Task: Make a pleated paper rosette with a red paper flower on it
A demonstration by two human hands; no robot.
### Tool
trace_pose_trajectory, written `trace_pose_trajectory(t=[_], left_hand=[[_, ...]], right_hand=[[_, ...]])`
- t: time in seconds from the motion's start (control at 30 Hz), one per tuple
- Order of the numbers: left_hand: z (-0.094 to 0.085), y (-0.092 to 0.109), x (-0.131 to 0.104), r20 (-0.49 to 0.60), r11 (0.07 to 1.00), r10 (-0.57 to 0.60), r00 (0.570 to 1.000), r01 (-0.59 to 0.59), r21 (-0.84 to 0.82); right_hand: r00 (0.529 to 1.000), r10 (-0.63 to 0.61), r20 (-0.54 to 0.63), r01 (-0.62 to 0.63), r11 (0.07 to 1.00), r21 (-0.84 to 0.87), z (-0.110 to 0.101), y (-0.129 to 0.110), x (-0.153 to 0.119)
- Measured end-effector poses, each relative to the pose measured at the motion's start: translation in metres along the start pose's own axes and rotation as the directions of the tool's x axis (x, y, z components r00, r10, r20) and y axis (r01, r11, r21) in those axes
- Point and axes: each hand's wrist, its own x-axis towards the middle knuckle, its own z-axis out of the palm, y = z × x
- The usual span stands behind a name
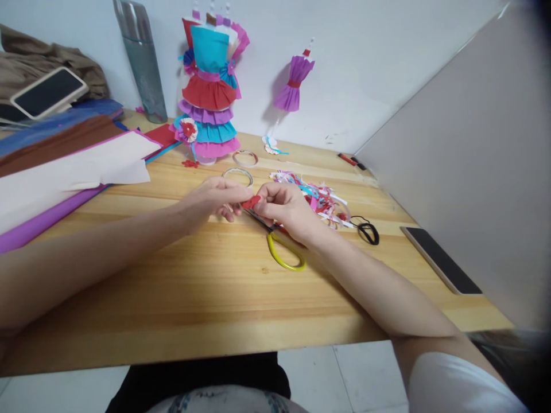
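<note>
Between my two hands, above the middle of the table, is a small piece of red paper. My left hand pinches its left side, the other fingers loosely curled below. My right hand holds the right side between thumb and forefinger. Scissors with yellow handles lie on the table under my hands, partly covered by my right hand. Just behind my left hand is a roll of tape. A heap of colourful paper scraps lies beyond my right hand.
Behind stand a layered paper dress, a small purple paper dress and a bottle. Paper sheets and a phone are at left. Another phone and a black cord lie at right, near a partition.
</note>
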Motion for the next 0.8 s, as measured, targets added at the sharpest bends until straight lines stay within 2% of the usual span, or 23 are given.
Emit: trace_pose_trajectory(t=[0.13, 0.2, 0.3, 0.37, 0.4, 0.43, 0.5, 0.53, 0.6, 0.7, 0.8], left_hand=[[0.001, 0.005, -0.002, -0.028, 0.976, 0.026, 0.999, -0.019, 0.215], [0.003, 0.007, -0.003, -0.052, 0.967, 0.024, 0.998, -0.01, 0.256], [0.005, 0.007, -0.004, -0.056, 0.981, 0.024, 0.998, -0.013, 0.192], [0.005, 0.004, -0.003, -0.053, 0.992, 0.029, 0.998, -0.023, 0.122], [0.004, 0.003, -0.003, -0.051, 0.995, 0.029, 0.998, -0.024, 0.093], [0.004, 0.001, -0.002, -0.047, 0.997, 0.023, 0.999, -0.02, 0.071], [0.003, -0.003, -0.001, -0.037, 0.999, 0.005, 0.999, -0.003, 0.039], [0.002, -0.005, -0.001, -0.033, 1.0, -0.005, 0.999, 0.006, 0.024], [0.002, -0.007, 0.0, -0.032, 1.0, -0.014, 0.999, 0.014, -0.004], [0.002, -0.008, 0.0, -0.035, 0.998, -0.031, 0.999, 0.029, -0.047], [0.003, -0.007, -0.001, -0.029, 0.993, -0.051, 0.998, 0.048, -0.109]], right_hand=[[1.0, -0.01, 0.012, 0.011, 0.998, -0.059, 0.0, 0.0, -0.001], [1.0, -0.014, 0.026, 0.016, 0.997, -0.077, 0.0, -0.001, -0.001], [0.998, -0.003, 0.063, 0.01, 0.993, -0.115, -0.006, -0.007, 0.0], [0.997, 0.005, 0.073, 0.012, 0.972, -0.234, -0.014, -0.013, -0.001], [0.997, 0.014, 0.079, 0.014, 0.94, -0.341, -0.019, -0.017, -0.001], [0.995, 0.024, 0.094, 0.026, 0.865, -0.501, -0.025, -0.02, -0.002], [0.965, 0.174, 0.193, 0.05, 0.604, -0.795, -0.035, -0.024, -0.006], [0.935, 0.266, 0.235, 0.078, 0.492, -0.867, -0.039, -0.025, -0.008], [0.897, 0.339, 0.284, 0.159, 0.353, -0.922, -0.042, -0.023, -0.013], [0.902, 0.334, 0.275, 0.194, 0.257, -0.947, -0.04, -0.019, -0.018], [0.909, 0.337, 0.244, 0.165, 0.246, -0.955, -0.033, -0.018, -0.02]])
